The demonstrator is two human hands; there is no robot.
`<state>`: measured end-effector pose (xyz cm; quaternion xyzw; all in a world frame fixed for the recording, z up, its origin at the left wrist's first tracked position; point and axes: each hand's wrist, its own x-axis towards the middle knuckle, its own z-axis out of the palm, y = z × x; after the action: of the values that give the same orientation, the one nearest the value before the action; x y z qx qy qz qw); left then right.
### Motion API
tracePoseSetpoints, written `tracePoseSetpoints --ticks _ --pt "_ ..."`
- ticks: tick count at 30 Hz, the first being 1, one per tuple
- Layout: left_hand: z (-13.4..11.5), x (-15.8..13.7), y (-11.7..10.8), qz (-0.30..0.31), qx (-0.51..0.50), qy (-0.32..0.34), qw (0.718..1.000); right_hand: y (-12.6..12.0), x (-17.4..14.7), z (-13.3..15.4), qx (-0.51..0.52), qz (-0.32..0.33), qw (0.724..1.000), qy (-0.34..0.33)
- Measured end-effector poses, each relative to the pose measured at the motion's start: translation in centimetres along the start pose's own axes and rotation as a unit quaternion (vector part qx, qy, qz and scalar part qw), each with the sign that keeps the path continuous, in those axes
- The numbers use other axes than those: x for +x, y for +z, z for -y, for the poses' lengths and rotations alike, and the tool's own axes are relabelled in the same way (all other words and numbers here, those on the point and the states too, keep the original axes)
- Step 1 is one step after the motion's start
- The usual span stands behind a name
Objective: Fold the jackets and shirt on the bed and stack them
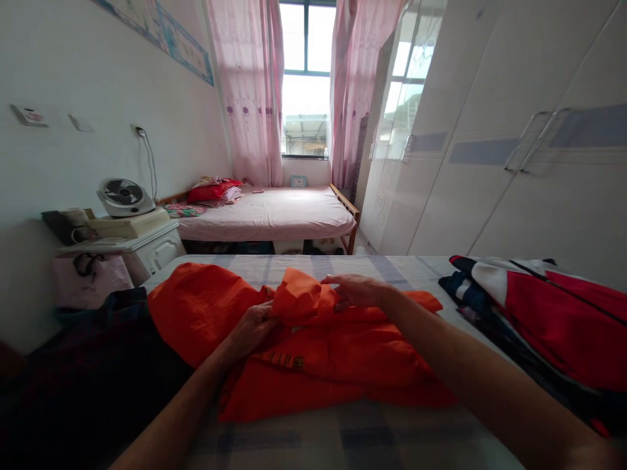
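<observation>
An orange garment (337, 356) lies spread and rumpled across the bed in front of me, with a small dark printed patch near its middle. My left hand (255, 324) is closed on the cloth beside a raised, folded part that looks like a collar. At the other end of that raised part, my right hand (356, 292) pinches the fabric between thumb and fingers. Folds hide some of the fingertips of both hands.
Dark clothes (98, 385) are heaped at the left, and a red, white and navy pile of clothing (553, 320) lies at the right. A checked sheet (274, 444) covers the bed. Beyond are a nightstand (161, 251) with a fan (125, 196), another bed (274, 212) and wardrobes (499, 111).
</observation>
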<state>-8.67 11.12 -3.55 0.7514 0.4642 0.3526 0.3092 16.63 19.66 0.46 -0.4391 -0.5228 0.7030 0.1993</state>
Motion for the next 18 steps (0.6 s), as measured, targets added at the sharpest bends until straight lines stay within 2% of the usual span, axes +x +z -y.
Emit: tracePoseSetpoints --ticks 2,3,5,6,8,9,10,11,12,13,16,17,18 --pt "0.0 0.0 0.1 0.007 -0.033 0.01 0.999 1.5 0.8 0.0 0.033 -0.01 0.999 -0.012" --pt "0.1 0.0 0.1 0.005 -0.042 0.007 0.999 2.1 0.8 0.0 0.034 -0.036 0.998 -0.04" --pt "0.5 0.0 0.3 -0.011 -0.041 -0.012 0.999 3.0 0.2 0.1 -0.024 -0.116 0.983 -0.139" --pt "0.7 0.0 0.4 -0.025 -0.038 -0.023 0.999 3.3 -0.4 0.2 -0.081 -0.169 0.96 -0.206" --pt "0.9 0.1 0.5 -0.054 -0.03 -0.039 0.997 3.6 -2.1 0.2 -0.211 -0.271 0.876 -0.338" --pt "0.8 0.1 0.5 -0.065 -0.028 -0.042 0.997 3.6 -3.1 -0.1 -0.257 -0.306 0.834 -0.38" --pt "0.7 0.2 0.4 -0.071 -0.028 -0.043 0.996 3.7 -4.3 -0.6 -0.282 -0.332 0.805 -0.403" --pt "0.5 0.3 0.3 -0.073 -0.029 -0.041 0.996 3.6 -5.4 -1.3 -0.291 -0.346 0.793 -0.408" --pt "0.3 0.5 0.2 -0.071 -0.029 -0.04 0.996 3.6 -6.6 -2.3 -0.293 -0.348 0.799 -0.394" --pt "0.2 0.7 0.1 -0.067 -0.026 -0.039 0.997 3.6 -7.8 -3.3 -0.296 -0.332 0.818 -0.365" --pt "0.1 1.5 0.0 -0.062 -0.004 -0.039 0.997 3.2 -10.9 -6.0 -0.313 -0.231 0.89 -0.24" --pt "0.0 1.8 0.0 -0.065 0.008 -0.041 0.997 3.0 -11.7 -6.3 -0.318 -0.218 0.898 -0.215" --pt "0.0 2.1 0.1 -0.074 0.022 -0.044 0.996 2.6 -12.3 -6.3 -0.324 -0.232 0.894 -0.206"
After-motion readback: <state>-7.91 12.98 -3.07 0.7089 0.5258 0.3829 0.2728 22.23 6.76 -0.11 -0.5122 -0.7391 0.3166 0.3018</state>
